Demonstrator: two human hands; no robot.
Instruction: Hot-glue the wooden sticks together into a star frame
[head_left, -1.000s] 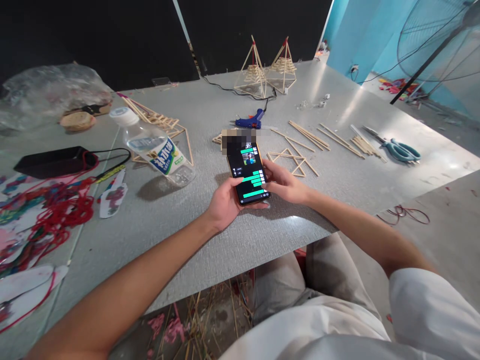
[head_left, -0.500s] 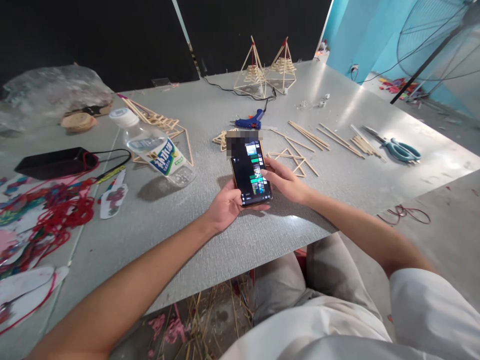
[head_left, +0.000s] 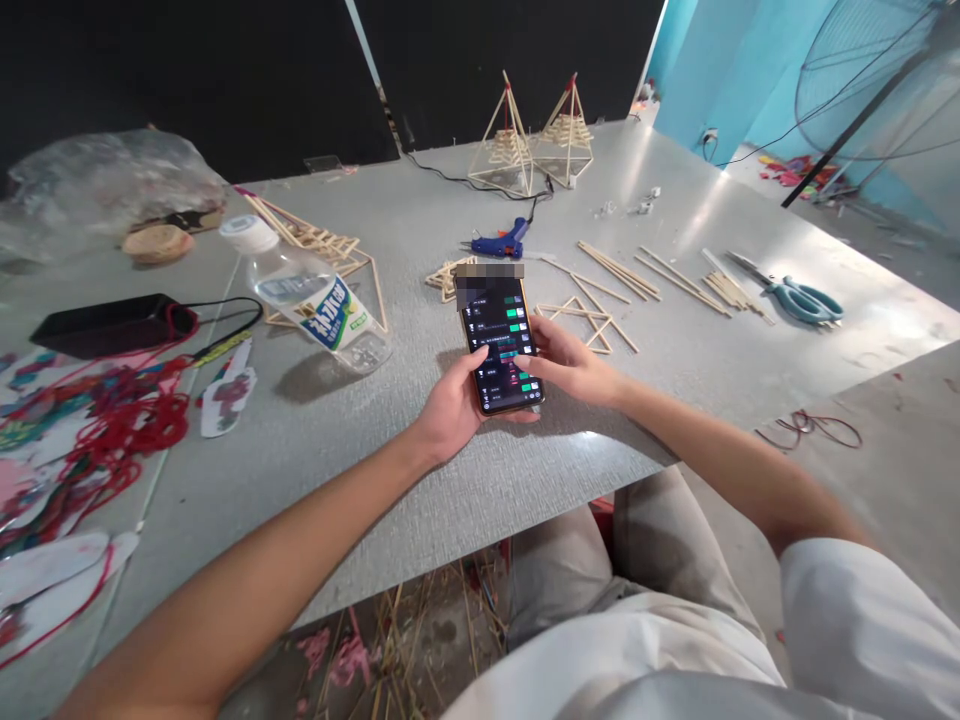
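Left hand (head_left: pixel 448 410) wrapped round phone (head_left: pixel 496 385), thumb on left side of screen. Right hand (head_left: pixel 574 370) gripping opposite edge, thumb over lit display. Phone's held over desk (head_left: pixel 420 530), toward near side. Stick frame (head_left: pixel 609 318) just past right hand, blue glue gun (head_left: pixel 500 242) further back. Plastic bottle (head_left: pixel 334 315) off left, blue-handled scissors (head_left: pixel 784 293) way right.

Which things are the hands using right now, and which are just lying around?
In use:
- phone, held by the left hand and right hand

Just around on the table:
- plastic bottle
- blue glue gun
- wooden sticks
- stick pyramids
- blue-handled tool
- red cord
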